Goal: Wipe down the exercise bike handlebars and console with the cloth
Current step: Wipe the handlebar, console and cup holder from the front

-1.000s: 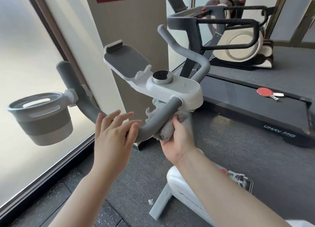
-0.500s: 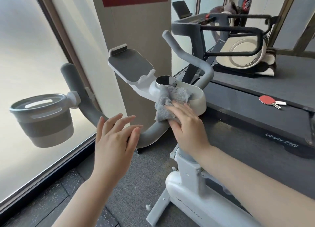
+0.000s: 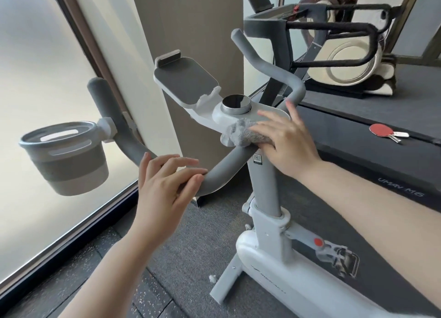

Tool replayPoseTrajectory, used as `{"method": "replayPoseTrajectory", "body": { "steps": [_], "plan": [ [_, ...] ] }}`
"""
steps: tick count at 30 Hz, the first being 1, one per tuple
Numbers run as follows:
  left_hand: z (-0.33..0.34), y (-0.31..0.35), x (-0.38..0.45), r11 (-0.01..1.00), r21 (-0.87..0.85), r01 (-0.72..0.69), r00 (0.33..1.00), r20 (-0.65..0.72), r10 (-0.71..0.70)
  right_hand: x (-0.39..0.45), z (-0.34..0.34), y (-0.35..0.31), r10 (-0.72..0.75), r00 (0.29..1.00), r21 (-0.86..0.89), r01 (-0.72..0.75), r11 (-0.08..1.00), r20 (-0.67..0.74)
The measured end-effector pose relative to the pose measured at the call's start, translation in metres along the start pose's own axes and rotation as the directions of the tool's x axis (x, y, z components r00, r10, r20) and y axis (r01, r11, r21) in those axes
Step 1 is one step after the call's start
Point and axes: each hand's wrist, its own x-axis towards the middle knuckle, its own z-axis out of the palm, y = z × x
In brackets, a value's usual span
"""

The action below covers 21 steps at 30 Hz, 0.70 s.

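Note:
The white exercise bike has grey foam handlebars (image 3: 222,169) curving left and right, and a white console (image 3: 260,113) with a round dark dial (image 3: 236,103) and a grey tablet tray (image 3: 185,80). A fuzzy grey cloth (image 3: 241,132) lies bunched on the console's near edge, above the handlebar joint. My right hand (image 3: 286,138) presses flat on the cloth, fingers spread over the console's right side. My left hand (image 3: 164,181) rests with fingers apart on the lower left handlebar, holding nothing.
A grey cup holder (image 3: 63,158) hangs off the left handlebar beside a frosted window (image 3: 35,79). A treadmill (image 3: 358,146) with a red table tennis paddle (image 3: 381,130) stands to the right. Another exercise machine (image 3: 346,62) sits behind. A beige pillar (image 3: 191,19) stands just past the bike.
My right hand brought the cloth up from under the handlebar onto the console and slid it toward the console's near right edge. My left hand stayed on the left handlebar.

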Motion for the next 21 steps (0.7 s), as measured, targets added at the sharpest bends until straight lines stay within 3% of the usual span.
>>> {"method": "replayPoseTrajectory", "body": {
  "steps": [2, 4, 6, 8, 9, 11, 13, 14, 15, 18, 19, 21],
  "plan": [
    [-0.001, -0.001, -0.001, 0.999, -0.051, -0.01, 1.0, -0.024, 0.009, -0.016, 0.018, -0.025, 0.215, 0.975, 0.153, -0.204, 0.967, -0.058],
    [-0.001, 0.0, -0.002, 0.998, -0.057, -0.009, 0.999, -0.033, 0.007, -0.04, 0.034, -0.057, 0.34, 0.936, 0.346, -0.289, 0.892, -0.095],
    [-0.003, 0.0, -0.001, 1.0, -0.018, -0.014, 1.0, -0.001, 0.014, -0.052, 0.032, -0.053, 0.183, 0.977, 0.335, -0.138, 0.932, -0.107],
    [-0.009, -0.002, 0.003, 0.997, 0.063, -0.048, 0.996, 0.08, 0.043, -0.038, 0.017, -0.019, -0.06, 0.997, 0.126, 0.067, 0.99, -0.056],
    [-0.013, -0.005, 0.007, 0.993, 0.105, -0.061, 0.992, 0.12, 0.048, -0.026, 0.01, -0.005, -0.097, 0.995, 0.047, 0.098, 0.994, -0.03],
    [-0.02, -0.011, 0.018, 0.982, 0.184, -0.045, 0.986, 0.168, 0.014, -0.015, 0.009, -0.004, 0.061, 0.998, 0.1, -0.058, 0.993, -0.033],
    [-0.023, -0.017, 0.031, 0.964, 0.266, 0.008, 0.982, 0.179, -0.057, -0.026, 0.026, -0.044, 0.317, 0.944, 0.294, -0.278, 0.914, -0.094],
    [-0.022, -0.019, 0.037, 0.954, 0.3, 0.026, 0.979, 0.184, -0.085, -0.034, 0.033, -0.065, 0.383, 0.918, 0.383, -0.318, 0.868, -0.106],
    [-0.019, -0.02, 0.044, 0.946, 0.32, 0.044, 0.977, 0.183, -0.108, -0.042, 0.037, -0.079, 0.352, 0.929, 0.419, -0.275, 0.865, -0.117],
    [-0.009, -0.018, 0.059, 0.924, 0.342, 0.17, 0.963, 0.143, -0.229, -0.037, 0.025, -0.057, -0.031, 0.999, 0.372, 0.04, 0.927, -0.028],
    [-0.005, -0.017, 0.062, 0.91, 0.353, 0.217, 0.953, 0.126, -0.276, -0.024, 0.016, -0.041, -0.092, 0.995, 0.366, 0.074, 0.928, 0.033],
    [0.001, -0.015, 0.063, 0.879, 0.395, 0.265, 0.945, 0.073, -0.318, 0.002, 0.006, -0.018, -0.048, 0.993, 0.352, 0.006, 0.936, 0.111]
  ]
}}
